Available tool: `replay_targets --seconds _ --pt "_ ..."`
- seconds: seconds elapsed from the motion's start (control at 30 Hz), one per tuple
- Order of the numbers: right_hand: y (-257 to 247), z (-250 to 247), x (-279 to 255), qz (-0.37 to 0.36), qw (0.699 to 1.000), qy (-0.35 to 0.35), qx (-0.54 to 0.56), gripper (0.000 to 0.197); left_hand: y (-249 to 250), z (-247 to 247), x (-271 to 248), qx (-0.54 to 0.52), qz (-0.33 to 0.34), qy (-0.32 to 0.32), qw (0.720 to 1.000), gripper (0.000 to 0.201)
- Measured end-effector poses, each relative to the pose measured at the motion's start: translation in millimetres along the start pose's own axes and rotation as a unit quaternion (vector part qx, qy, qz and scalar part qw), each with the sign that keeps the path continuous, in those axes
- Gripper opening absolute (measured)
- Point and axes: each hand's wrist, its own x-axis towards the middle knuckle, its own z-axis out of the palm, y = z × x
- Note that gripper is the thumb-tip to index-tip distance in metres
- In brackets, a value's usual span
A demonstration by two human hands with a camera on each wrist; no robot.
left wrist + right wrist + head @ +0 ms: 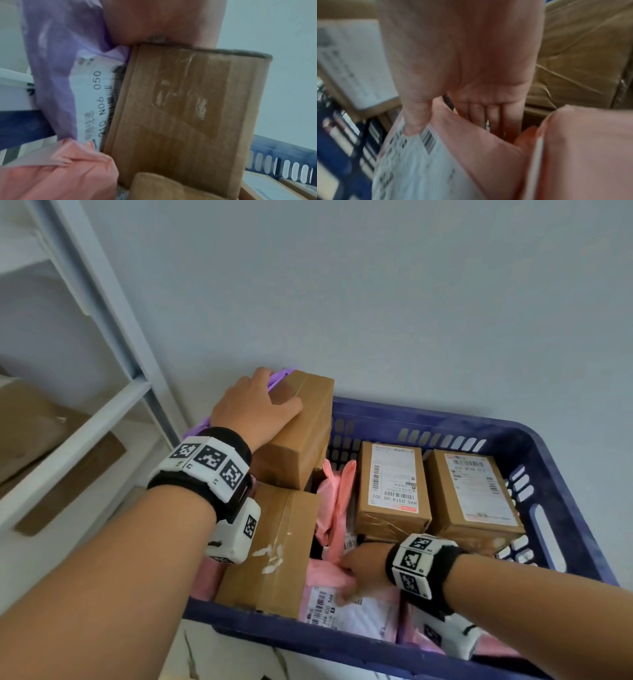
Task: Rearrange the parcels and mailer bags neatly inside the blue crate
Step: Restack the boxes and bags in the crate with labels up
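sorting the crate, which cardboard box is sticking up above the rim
The brown cardboard box under the left hand, at the blue plastic crate's far-left corner. The other boxes sit lower.

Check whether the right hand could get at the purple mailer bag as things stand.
Probably not directly. The purple mailer bag sits behind the upright box the left hand holds, and the right hand is low, gripping a pink mailer bag.

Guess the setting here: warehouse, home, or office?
Likely a small parcel-sorting or storage room: a blue crate packed with labelled cardboard parcels and pink mailer bags, beside white shelving holding another box.
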Motion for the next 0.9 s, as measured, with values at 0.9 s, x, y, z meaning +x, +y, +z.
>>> replay_targets --seconds 0.9 --pt "-8 -22 7 0.035 0.987 -0.054 -0.147 0.046 5 -10 -3 -0.014 0.002 -0.026 1.000 0.059"
